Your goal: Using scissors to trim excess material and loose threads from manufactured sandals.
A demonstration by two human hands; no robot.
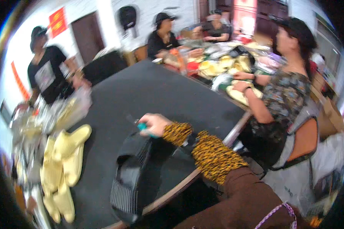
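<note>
Looking down from the head camera, I see my right hand (153, 124) stretched across the dark surface (141, 91), its sleeve patterned in orange and black. The fingers (144, 128) are clenched around a small teal tool (142, 127), which pokes out below the knuckles; a thin dark tip extends up and left from the fist, though blur keeps me from telling what kind of tool it is. Just under that hand, touching or nearly so, lies a black sandal (130, 175) with a ribbed sole, resting at the near edge of the surface and reaching down toward the rim. My left hand is out of view.

Over on the left side of the surface sits a heap of pale yellow sandals (63, 168), well apart from my hand. Behind them a person in a black shirt (47, 72) holds a clear plastic bag (74, 108). On my right a person in a patterned shirt (284, 95) handles more yellow sandals (225, 65) piled at the far end, and two more people sit beyond them.
</note>
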